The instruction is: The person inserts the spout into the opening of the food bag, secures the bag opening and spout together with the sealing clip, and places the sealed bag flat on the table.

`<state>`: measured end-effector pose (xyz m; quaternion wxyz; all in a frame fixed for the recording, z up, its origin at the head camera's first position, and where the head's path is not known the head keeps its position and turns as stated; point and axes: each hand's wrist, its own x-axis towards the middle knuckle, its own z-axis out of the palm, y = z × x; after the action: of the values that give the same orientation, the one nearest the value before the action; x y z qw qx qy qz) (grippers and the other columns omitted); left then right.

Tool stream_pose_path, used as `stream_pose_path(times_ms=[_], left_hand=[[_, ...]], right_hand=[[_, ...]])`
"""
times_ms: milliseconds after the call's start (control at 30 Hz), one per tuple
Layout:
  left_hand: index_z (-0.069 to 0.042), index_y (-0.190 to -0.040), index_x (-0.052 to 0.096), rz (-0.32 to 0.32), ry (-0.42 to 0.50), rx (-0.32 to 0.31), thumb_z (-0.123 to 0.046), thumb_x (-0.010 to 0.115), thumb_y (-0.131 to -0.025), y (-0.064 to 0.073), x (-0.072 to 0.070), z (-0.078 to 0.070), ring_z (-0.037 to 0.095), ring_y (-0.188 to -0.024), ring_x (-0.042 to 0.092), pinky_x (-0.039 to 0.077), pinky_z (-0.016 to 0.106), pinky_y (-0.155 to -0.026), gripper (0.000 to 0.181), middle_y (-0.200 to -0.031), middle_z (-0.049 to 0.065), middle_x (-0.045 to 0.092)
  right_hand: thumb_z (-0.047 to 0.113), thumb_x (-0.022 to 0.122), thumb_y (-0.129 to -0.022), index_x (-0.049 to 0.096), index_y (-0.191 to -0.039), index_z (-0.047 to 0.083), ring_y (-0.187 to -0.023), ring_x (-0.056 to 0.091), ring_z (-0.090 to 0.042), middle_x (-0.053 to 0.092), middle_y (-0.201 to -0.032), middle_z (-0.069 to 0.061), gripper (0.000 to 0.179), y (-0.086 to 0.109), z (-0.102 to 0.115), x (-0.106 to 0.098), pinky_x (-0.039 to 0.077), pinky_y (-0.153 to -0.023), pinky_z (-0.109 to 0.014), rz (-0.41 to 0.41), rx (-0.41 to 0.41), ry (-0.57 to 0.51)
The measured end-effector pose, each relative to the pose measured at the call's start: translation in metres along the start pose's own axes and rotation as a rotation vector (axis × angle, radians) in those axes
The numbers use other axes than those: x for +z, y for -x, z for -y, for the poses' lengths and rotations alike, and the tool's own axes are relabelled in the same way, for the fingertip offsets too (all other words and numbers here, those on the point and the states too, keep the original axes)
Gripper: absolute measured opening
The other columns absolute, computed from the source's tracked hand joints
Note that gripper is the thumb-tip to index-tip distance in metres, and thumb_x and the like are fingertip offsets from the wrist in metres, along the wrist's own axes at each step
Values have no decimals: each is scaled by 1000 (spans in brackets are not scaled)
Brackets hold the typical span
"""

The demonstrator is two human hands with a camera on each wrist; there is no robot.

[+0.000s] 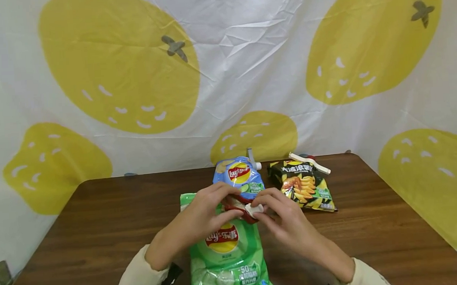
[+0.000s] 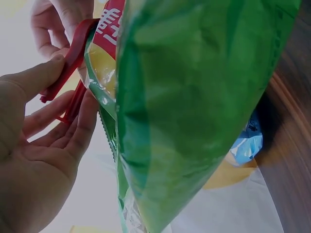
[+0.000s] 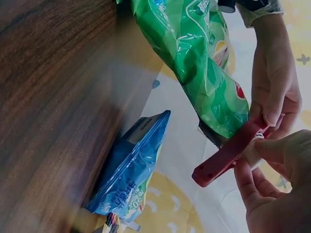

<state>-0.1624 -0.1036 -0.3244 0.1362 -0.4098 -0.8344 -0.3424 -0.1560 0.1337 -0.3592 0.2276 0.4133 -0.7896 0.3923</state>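
Observation:
A red bag clip (image 1: 248, 217) with a white piece (image 1: 254, 209) at one end is held over the upper part of a green Lay's chip bag (image 1: 228, 254). My left hand (image 1: 202, 208) grips the clip between thumb and fingers. In the left wrist view the clip's two red arms (image 2: 73, 60) stand apart at an angle, close to the bag's edge. My right hand (image 1: 284, 215) pinches the white piece, seen between thumb and fingertips in the right wrist view. Whether the bag's edge lies between the clip arms, I cannot tell.
Behind the green bag stands a blue Lay's bag (image 1: 234, 170) with a grey clip (image 1: 251, 156) that has a white spout. To its right leans a black snack bag (image 1: 302, 184) bearing a white clip (image 1: 311, 163). A fruit-print cloth (image 1: 248, 72) hangs behind the wooden table (image 1: 131, 216).

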Motion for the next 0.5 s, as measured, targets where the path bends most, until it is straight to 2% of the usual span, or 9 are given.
stream_pose_path(times_ms=[133, 233, 367, 500], left_hand=[[-6, -112, 66, -9, 11, 34, -17, 76, -89, 0, 0, 0, 9, -88, 60, 54, 23, -76, 29, -105, 3, 66], [-5, -108, 67, -28, 9, 65, -16, 77, -88, 0, 0, -1, 7, -85, 60, 54, 21, -73, 25, -103, 4, 65], [-5, -106, 67, -51, -4, 111, -16, 77, -88, 1, 3, -4, 6, -83, 59, 52, 17, -72, 24, -102, 4, 63], [-5, -109, 65, -64, -11, 138, -16, 78, -87, 1, 8, -9, 7, -83, 59, 52, 17, -71, 28, -103, 3, 62]], right_hand=[[-4, 74, -86, 66, -103, 9, -83, 57, -9, 61, -109, -2, 23, 0, 0, 1, 51, -70, -18, -12, -8, -6], [-1, 72, -88, 65, -108, 10, -86, 57, -11, 60, -111, -2, 24, 1, 1, 1, 52, -69, -22, 1, 21, -12], [17, 71, -93, 59, -126, 16, -99, 56, -13, 53, -124, 2, 35, 2, 4, -1, 55, -71, -25, 84, 127, -45], [21, 69, -95, 52, -139, 18, -114, 57, -15, 53, -135, 1, 47, 3, 4, -1, 56, -80, -27, 157, 119, -69]])
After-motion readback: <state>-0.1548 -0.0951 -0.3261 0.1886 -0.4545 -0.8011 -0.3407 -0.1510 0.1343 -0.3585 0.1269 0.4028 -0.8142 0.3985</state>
